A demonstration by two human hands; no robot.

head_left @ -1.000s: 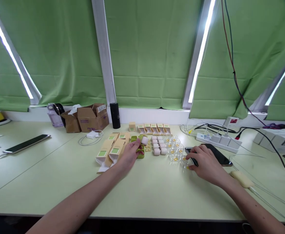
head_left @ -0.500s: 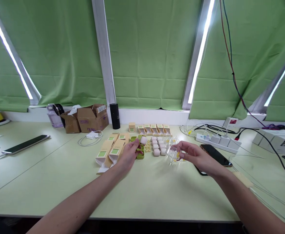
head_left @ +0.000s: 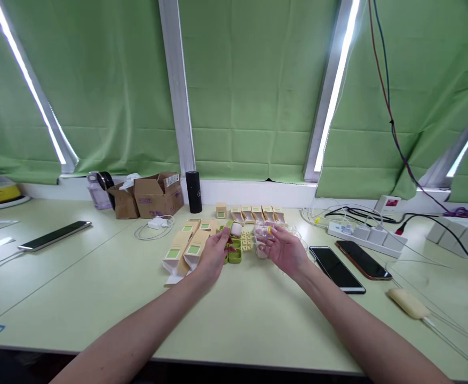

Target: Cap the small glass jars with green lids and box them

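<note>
Left grip (head_left: 214, 253) holds green case (head_left: 229, 224) with pale block (head_left: 236, 230); right grip (head_left: 284, 249) holds clear container (head_left: 261, 231).

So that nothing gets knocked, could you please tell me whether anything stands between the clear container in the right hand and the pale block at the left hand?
Nothing visible stands between the clear container and the pale block; small yellow pieces lie lower in view.

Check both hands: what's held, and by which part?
Left hand: a small green holder with a pale pink block, pinched at its left edge. Right hand: a clear cup, gripped at its yellow-marked end.
</note>
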